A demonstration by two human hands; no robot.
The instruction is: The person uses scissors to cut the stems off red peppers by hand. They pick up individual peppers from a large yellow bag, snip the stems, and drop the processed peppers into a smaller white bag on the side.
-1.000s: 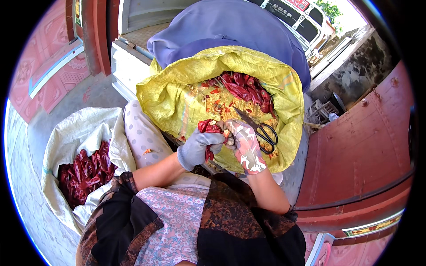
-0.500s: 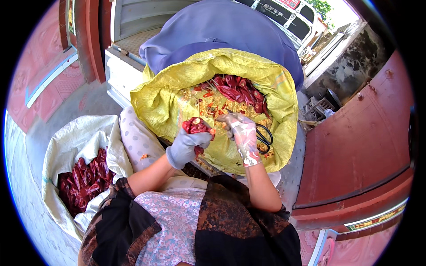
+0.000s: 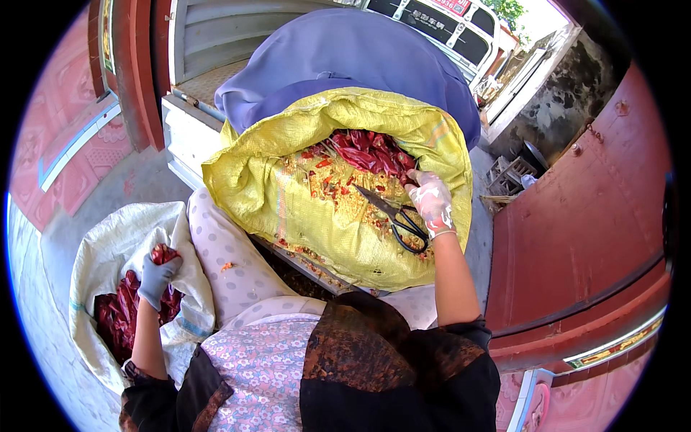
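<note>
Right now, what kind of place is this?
Probably an outdoor yard by a gateway: sunlit concrete ground, red metal gate, a parked van, and open sacks of dried red chillies.

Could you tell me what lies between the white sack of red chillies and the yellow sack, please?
In the head view, the person's knee in dotted fabric lies between the white sack and the yellow sack, with a few chilli bits on it.

Head view, steeply downward (close)
</note>
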